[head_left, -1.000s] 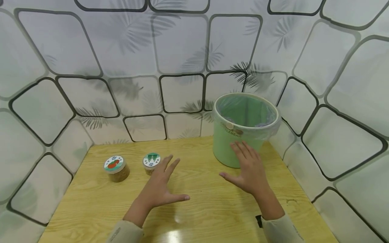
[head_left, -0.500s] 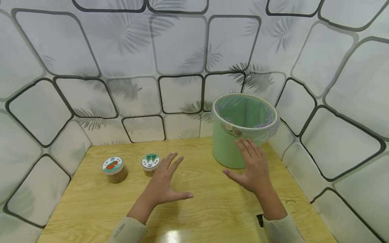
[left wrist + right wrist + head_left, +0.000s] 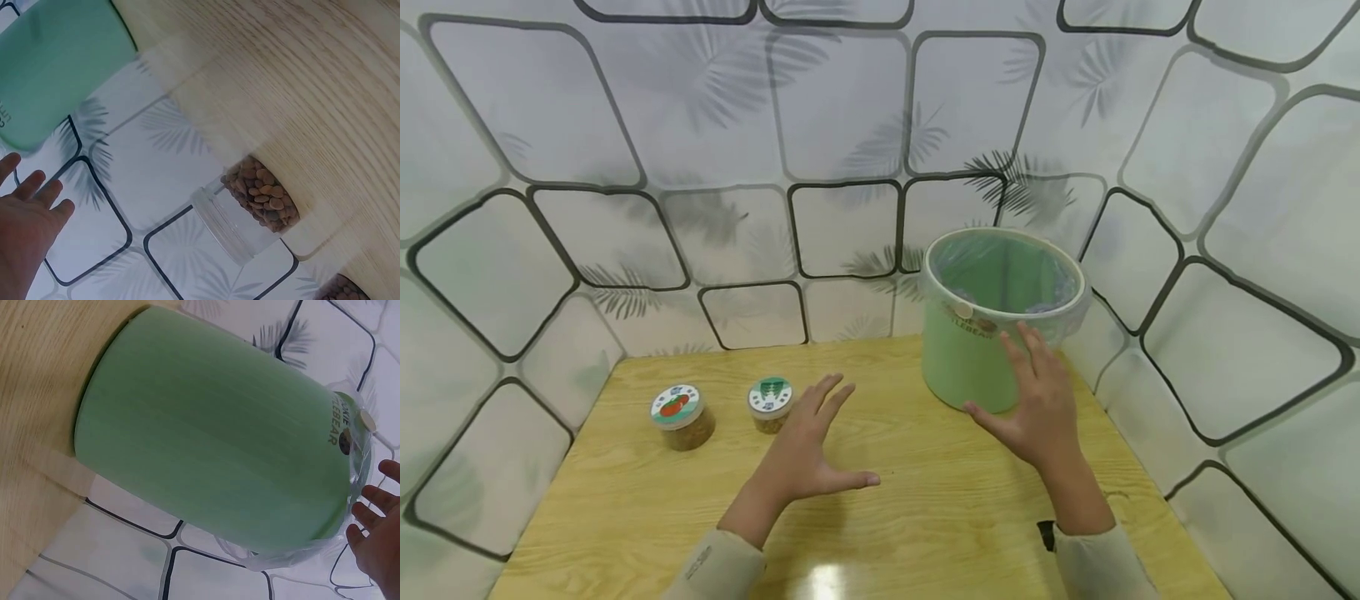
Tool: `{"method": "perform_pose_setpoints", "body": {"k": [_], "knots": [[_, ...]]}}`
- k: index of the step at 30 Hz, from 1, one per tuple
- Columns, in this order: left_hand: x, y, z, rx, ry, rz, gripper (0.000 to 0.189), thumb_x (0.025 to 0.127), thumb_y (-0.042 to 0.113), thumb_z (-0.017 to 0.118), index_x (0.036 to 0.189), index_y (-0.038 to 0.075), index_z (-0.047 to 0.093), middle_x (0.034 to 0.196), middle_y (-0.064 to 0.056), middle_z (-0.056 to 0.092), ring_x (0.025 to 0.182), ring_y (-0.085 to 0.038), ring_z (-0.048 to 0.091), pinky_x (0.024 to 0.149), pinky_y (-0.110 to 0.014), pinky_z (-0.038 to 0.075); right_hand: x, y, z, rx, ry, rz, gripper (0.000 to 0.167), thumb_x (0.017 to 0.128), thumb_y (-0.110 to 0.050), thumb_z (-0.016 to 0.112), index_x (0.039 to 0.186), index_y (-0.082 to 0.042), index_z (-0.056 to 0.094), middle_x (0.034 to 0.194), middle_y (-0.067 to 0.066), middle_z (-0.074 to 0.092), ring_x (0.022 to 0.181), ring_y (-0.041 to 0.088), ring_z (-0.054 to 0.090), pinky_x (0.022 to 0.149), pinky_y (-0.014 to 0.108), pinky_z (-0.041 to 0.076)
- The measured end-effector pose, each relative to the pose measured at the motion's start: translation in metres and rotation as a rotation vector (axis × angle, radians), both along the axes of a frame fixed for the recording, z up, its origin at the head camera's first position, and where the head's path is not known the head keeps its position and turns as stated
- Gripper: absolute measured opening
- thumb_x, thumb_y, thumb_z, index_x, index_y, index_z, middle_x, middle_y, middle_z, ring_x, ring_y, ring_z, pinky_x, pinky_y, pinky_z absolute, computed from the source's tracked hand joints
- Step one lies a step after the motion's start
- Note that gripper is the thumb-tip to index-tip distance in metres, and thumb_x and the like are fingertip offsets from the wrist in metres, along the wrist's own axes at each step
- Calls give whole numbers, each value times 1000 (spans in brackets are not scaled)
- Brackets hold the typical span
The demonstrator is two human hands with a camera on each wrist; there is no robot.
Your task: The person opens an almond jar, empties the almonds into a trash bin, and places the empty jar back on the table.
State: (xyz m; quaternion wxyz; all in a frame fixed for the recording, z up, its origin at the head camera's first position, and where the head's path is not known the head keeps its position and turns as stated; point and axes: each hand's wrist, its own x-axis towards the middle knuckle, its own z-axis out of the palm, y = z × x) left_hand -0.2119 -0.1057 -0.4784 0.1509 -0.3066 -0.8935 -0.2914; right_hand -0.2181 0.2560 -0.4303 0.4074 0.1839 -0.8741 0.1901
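Note:
My left hand [image 3: 805,458] hovers over the table with fingers spread and thumb pointing right, holding nothing. Just beyond its fingertips stands a small clear jar [image 3: 771,405] with a green-and-white lid; in the left wrist view this jar [image 3: 256,200] shows brown pebble-like pieces inside. A second jar [image 3: 682,417], its lid picturing red tomatoes, stands farther left. My right hand [image 3: 1037,408], fingers spread and holding nothing, is in front of a green trash bin [image 3: 966,362] lined with a clear plastic bag [image 3: 300,553]. Whether its fingers touch the bin cannot be told.
The wood-grain table [image 3: 880,533] meets patterned walls [image 3: 850,108] at the back and both sides. The bin stands in the back right corner. A small black item [image 3: 1046,534] lies by the right sleeve.
My right hand has moved slightly right and up along the bin's front. The left hand has shifted a little to the right. The jars and bin stay where they were.

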Motion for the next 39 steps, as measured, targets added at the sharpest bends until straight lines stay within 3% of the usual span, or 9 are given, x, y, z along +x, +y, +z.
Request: {"method": "perform_pose_setpoints", "body": {"k": [5,11,16,20,24,28,36,39], "knots": [[-3,3,3,21,10,-24,125,70,87,78,168,24,33,173,-8,31,156,-37,37,121,-68,38,-3,3,6,-20,19,-16,110,88,-92,47,156,-5,52,164,23,44,150,46,41,112,73,37],[-10,9,13,53,71,-35,125,69,86,80,167,22,35,169,-8,38,151,-36,44,117,-65,44,-7,8,15,-40,26,-56,111,87,-92,47,156,-5,51,164,24,44,150,47,42,110,75,37],[-15,15,20,67,103,-36,125,69,86,79,167,22,35,167,-9,41,151,-36,45,125,-64,34,-9,16,22,-49,12,-111,115,86,-95,45,156,-5,50,166,23,42,151,49,40,112,76,37],[-20,16,23,85,102,-35,123,71,89,75,166,22,35,167,-8,40,151,-34,44,124,-62,37,-17,19,27,-54,10,-109,115,86,-94,47,156,-4,50,166,24,42,154,48,37,116,76,35],[-28,16,30,113,65,-38,122,71,82,81,167,23,34,169,-5,37,151,-33,45,116,-60,47,-28,21,33,-52,17,-96,115,85,-94,49,156,-3,50,164,26,43,153,50,37,117,76,34],[-37,18,37,125,44,-39,121,71,76,85,167,24,34,169,-4,37,152,-33,44,115,-60,49,-36,24,35,-33,6,-103,116,85,-94,49,157,-3,49,163,28,44,153,51,36,120,75,32],[-58,29,45,95,208,-53,120,73,90,70,159,10,47,159,-13,51,149,-34,49,130,-54,32,-42,31,36,35,-72,-149,126,83,-100,39,163,-3,41,166,29,39,157,52,30,125,72,24],[-65,34,49,104,226,-70,119,72,87,75,160,11,47,159,-12,52,148,-32,50,128,-52,36,-43,32,37,40,-90,-152,127,83,-100,37,163,-2,40,167,28,38,157,52,30,126,71,24]]}}
